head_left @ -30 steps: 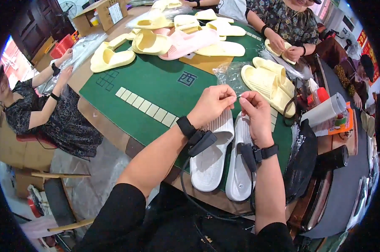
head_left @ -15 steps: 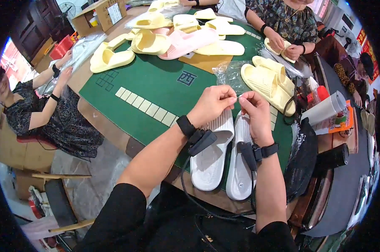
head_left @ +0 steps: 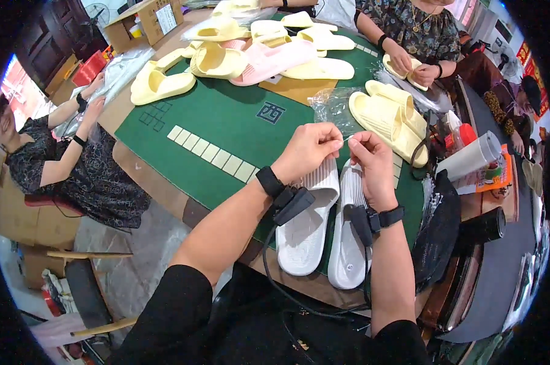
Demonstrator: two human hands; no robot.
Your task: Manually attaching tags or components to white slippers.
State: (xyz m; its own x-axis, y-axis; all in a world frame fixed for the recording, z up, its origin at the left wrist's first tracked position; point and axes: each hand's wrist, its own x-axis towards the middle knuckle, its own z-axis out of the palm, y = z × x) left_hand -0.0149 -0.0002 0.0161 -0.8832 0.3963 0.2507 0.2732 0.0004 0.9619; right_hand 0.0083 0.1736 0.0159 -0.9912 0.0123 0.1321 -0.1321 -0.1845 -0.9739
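A brown cardboard box (head_left: 147, 23) with a white label stands at the top left. A red tub (head_left: 90, 69) is near it, and a dark brown door (head_left: 59, 39) is behind. On the left sits a person in a dark patterned dress (head_left: 74, 176). Another person at the top right has a flowery top (head_left: 430, 36). On the right are a tall pale cup (head_left: 469, 156), a jar with a red lid (head_left: 467, 134), an orange packet (head_left: 504, 173) and a black tube-shaped thing (head_left: 482, 229). At the lower left is a black chair (head_left: 85, 292).
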